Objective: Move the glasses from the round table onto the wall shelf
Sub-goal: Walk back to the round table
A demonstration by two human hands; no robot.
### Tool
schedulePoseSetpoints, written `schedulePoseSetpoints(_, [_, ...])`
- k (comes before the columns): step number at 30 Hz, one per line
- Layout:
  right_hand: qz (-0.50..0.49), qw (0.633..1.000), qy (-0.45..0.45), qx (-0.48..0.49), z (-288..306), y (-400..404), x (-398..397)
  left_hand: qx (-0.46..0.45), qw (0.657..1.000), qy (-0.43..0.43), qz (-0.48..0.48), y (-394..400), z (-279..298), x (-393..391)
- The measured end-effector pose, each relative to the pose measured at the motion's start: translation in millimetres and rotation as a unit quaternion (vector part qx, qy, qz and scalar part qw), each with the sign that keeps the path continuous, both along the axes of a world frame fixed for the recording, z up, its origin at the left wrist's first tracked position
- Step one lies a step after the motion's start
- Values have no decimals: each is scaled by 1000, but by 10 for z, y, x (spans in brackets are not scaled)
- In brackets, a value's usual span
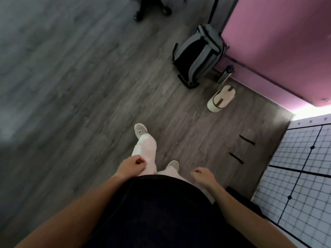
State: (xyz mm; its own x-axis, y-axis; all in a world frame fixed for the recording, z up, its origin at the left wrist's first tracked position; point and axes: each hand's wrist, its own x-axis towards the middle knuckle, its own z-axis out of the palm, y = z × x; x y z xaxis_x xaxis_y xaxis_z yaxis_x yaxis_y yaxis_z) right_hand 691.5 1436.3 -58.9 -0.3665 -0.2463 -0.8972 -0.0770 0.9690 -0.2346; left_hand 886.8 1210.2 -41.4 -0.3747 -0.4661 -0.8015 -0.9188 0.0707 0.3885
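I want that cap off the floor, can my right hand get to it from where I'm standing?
Probably not yet. The right hand hangs loosely curled at hip level, holding nothing, and the cap lies well ahead on the floor by the pink wall. Nothing blocks the way; a step forward and a bend should do it.

Person, head view. Top (161, 212): black, dark fabric, lower centre of frame. Forearms bare, no sleeves visible. Trousers (145, 149): pale pink-white, loose leg. Shoes (140, 130): light grey-white trainers, laced; second shoe (173, 165) partly hidden.
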Motion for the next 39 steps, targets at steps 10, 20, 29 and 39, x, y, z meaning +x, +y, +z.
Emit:
schedulePoseSetpoints(10, [41, 999, 17, 4, -24, -1361, -746, 49, 995, 62, 62, -1464, -194, -1015])
schedulePoseSetpoints(20, [-121, 986, 95, -67, 203, -2919, -1527, 27, 999, 6, -34, -3265, -98, -1179])
schedulePoseSetpoints(29, [-61, 997, 43, -29, 109, -3926, -2207, 76, 992, -96, -13, -4097, -208, -1431])
schedulePoseSetpoints(39, [-18, 997, 17, -71, 163, -5589, -3849, 20, 999, -30, -28, -5255, -10, -3324])
